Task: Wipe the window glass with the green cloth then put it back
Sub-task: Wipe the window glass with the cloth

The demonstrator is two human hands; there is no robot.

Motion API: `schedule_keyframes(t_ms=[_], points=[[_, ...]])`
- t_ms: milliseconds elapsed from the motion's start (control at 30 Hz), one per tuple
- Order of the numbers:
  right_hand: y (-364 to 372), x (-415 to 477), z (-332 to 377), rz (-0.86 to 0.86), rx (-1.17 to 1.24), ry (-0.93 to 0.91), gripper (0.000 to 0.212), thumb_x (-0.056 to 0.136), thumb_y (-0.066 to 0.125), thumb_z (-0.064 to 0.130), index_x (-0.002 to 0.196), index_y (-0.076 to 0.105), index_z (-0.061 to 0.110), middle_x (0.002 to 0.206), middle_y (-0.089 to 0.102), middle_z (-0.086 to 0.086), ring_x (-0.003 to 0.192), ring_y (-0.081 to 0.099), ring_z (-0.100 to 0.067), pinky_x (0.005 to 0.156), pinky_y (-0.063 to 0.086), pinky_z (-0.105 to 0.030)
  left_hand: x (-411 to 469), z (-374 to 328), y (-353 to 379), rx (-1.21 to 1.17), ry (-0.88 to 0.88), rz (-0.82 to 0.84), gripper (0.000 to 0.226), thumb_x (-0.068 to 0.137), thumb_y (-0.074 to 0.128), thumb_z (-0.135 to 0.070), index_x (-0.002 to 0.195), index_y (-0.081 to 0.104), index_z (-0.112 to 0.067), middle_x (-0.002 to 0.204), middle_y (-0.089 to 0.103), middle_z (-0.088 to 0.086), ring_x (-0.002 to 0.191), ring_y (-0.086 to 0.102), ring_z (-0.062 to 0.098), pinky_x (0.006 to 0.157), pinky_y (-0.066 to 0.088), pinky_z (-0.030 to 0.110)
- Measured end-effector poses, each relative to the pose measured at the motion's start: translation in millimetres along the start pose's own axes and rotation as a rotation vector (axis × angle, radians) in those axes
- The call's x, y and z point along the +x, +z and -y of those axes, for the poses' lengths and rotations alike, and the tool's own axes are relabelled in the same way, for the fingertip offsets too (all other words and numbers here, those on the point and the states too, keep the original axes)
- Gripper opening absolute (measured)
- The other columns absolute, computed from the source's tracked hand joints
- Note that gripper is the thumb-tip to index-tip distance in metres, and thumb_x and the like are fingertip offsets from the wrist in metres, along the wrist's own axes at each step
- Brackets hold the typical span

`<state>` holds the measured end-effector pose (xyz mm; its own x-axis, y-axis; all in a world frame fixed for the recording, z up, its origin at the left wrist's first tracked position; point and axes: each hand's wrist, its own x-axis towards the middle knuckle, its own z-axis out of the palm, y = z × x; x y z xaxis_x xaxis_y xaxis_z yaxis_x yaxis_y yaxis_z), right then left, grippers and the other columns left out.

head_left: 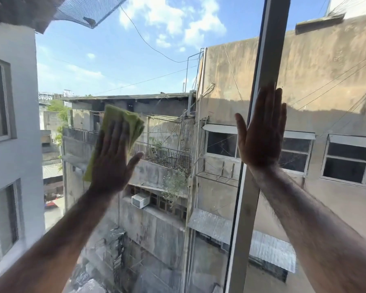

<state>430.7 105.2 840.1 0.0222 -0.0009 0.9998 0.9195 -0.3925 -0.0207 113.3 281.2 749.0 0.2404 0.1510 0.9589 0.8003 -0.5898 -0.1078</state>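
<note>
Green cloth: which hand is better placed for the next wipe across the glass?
Left. The left hand presses the green cloth flat on the window glass with straight fingers; the right hand rests bare on the window frame, holding no cloth.

I'm seeing fuzzy, matt green cloth (126, 121) under my left hand (112, 161); window glass (163, 66) around it is smooth, glossy; the frame post (269, 56) under my right hand (262, 136) looks like smooth, satin metal.

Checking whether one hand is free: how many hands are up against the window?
2. The left hand presses the green cloth flat on the glass, left of the upright frame bar; the right hand rests flat across that bar. Neither is hidden.
</note>
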Motion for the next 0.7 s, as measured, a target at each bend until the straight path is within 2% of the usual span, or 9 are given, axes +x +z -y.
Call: schedule_keyframes(t_ms=[67, 133, 200, 300, 367, 433, 500, 567, 700], points=[[0, 0, 0, -0.003, 0.003, 0.002, 0.076, 0.113, 0.026, 0.055, 0.166, 0.016, 0.002, 0.176, 0.014, -0.017, 0.165, 0.014, -0.032, 0.134, 0.018, -0.051, 64, -14, -14, -0.088, -0.252, -0.081, 0.085, 0.105, 0.014, -0.067, 0.167, 0.007, -0.008, 0.176, 0.013, 0.017, 0.165, 0.010, 0.031, 0.134, 0.013, 0.053], [1, 0, 0, -0.005, 0.001, -0.001, 0.075, 0.113, 0.024, 0.053, 0.167, 0.015, 0.002, 0.177, 0.014, -0.017, 0.165, 0.013, -0.032, 0.134, 0.018, -0.051, 117, -40, -23, -0.088, -0.278, -0.130, 0.083, 0.106, 0.013, -0.068, 0.166, 0.007, -0.010, 0.176, 0.013, 0.015, 0.165, 0.011, 0.030, 0.133, 0.016, 0.055], [1, 0, 0, -0.005, -0.009, 0.000, 0.072, 0.114, 0.023, 0.051, 0.167, 0.015, 0.003, 0.177, 0.014, -0.016, 0.165, 0.013, -0.032, 0.134, 0.018, -0.051, 144, -77, -23, -0.026, -0.084, -0.139, 0.084, 0.107, 0.016, -0.068, 0.167, 0.009, -0.010, 0.176, 0.014, 0.015, 0.165, 0.012, 0.031, 0.133, 0.020, 0.055], [1, -2, -1, -0.015, -0.005, -0.002, 0.069, 0.114, 0.025, 0.048, 0.166, 0.017, 0.003, 0.176, 0.016, -0.016, 0.165, 0.015, -0.032, 0.134, 0.018, -0.051, 123, -122, -7, 0.031, 0.459, -0.059, 0.088, 0.106, 0.025, -0.071, 0.167, 0.013, -0.009, 0.175, 0.019, 0.016, 0.164, 0.016, 0.032, 0.132, 0.021, 0.054], [0, -1, 0, -0.020, -0.001, -0.003, 0.068, 0.115, 0.025, 0.046, 0.166, 0.018, 0.003, 0.176, 0.018, -0.016, 0.165, 0.016, -0.033, 0.134, 0.019, -0.051, 86, -112, 0, 0.091, 0.773, 0.044, 0.088, 0.105, 0.026, -0.072, 0.167, 0.015, -0.011, 0.176, 0.018, 0.015, 0.164, 0.015, 0.032, 0.133, 0.019, 0.053], [-2, -1, 0, -0.013, 0.005, 0.004, 0.069, 0.114, 0.024, 0.047, 0.167, 0.017, 0.003, 0.176, 0.017, -0.016, 0.165, 0.016, -0.032, 0.134, 0.020, -0.051, 51, -73, 0, 0.140, 0.838, 0.084, 0.087, 0.105, 0.029, -0.071, 0.167, 0.019, -0.012, 0.176, 0.019, 0.013, 0.164, 0.016, 0.030, 0.133, 0.020, 0.052], [-5, -1, 1, 0.005, 0.017, 0.007, 0.070, 0.114, 0.024, 0.048, 0.167, 0.016, 0.003, 0.176, 0.015, -0.016, 0.165, 0.014, -0.032, 0.134, 0.018, -0.051, 22, -22, -1, 0.168, 0.714, 0.046, 0.085, 0.106, 0.037, -0.067, 0.167, 0.019, -0.011, 0.175, 0.020, 0.013, 0.163, 0.019, 0.030, 0.132, 0.023, 0.053], [-6, -1, 2, 0.012, 0.021, 0.008, 0.071, 0.114, 0.026, 0.049, 0.167, 0.016, 0.002, 0.176, 0.015, -0.017, 0.165, 0.014, -0.032, 0.134, 0.017, -0.052, 15, 16, -7, 0.149, 0.499, 0.005, 0.084, 0.107, 0.038, -0.063, 0.167, 0.016, -0.009, 0.176, 0.019, 0.015, 0.164, 0.019, 0.031, 0.131, 0.023, 0.056], [-6, -1, 3, 0.019, 0.014, 0.009, 0.073, 0.113, 0.026, 0.051, 0.166, 0.016, 0.001, 0.176, 0.015, -0.017, 0.165, 0.014, -0.033, 0.134, 0.017, -0.052, 85, 2, -28, -0.054, -0.181, -0.085, 0.081, 0.108, 0.017, -0.063, 0.167, 0.002, -0.011, 0.177, 0.007, 0.013, 0.165, 0.005, 0.028, 0.135, 0.010, 0.052]])
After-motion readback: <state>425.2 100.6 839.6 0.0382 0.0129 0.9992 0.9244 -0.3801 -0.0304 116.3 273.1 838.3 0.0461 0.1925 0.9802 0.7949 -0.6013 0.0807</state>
